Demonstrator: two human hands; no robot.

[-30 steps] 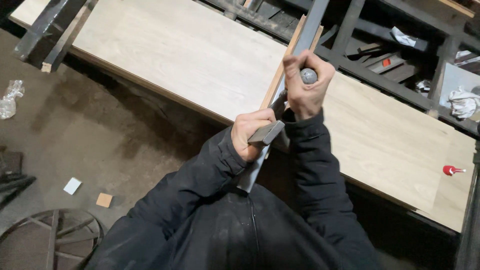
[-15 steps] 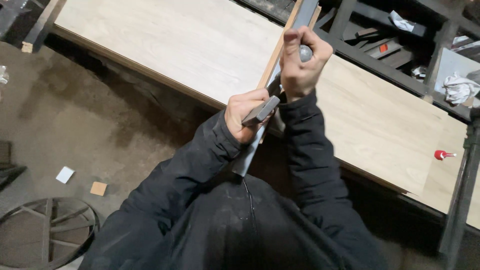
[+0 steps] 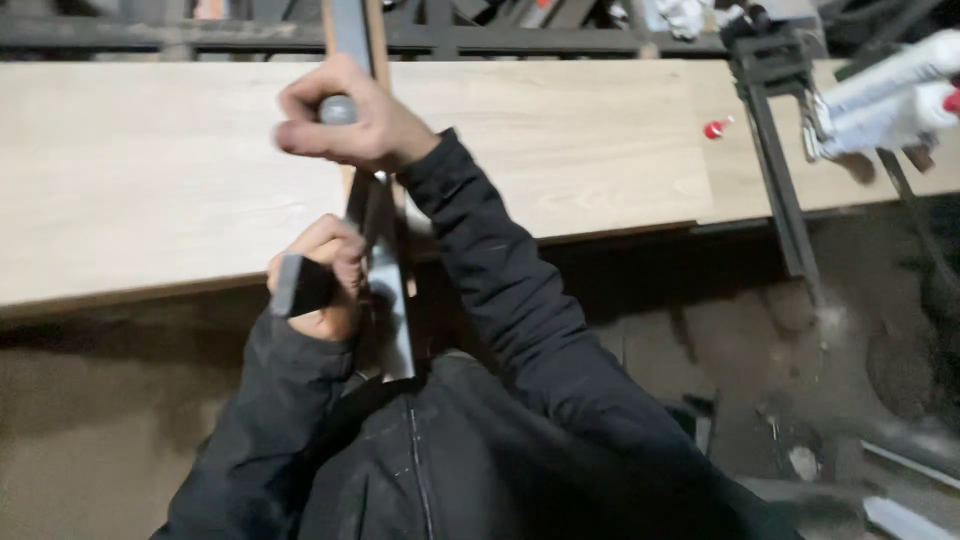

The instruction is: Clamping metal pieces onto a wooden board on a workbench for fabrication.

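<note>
Both black-sleeved arms reach forward, the right hand (image 3: 345, 125) fisted ahead of the curled left hand (image 3: 318, 280).

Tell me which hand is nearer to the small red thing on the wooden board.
Right. The right hand is over the board, level with the small red thing; the left hand is lower, at the board's near edge, farther away.

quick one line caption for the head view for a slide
Both hands grip a long grey metal bar over a pale wooden board: right hand higher, left hand lower.
</note>
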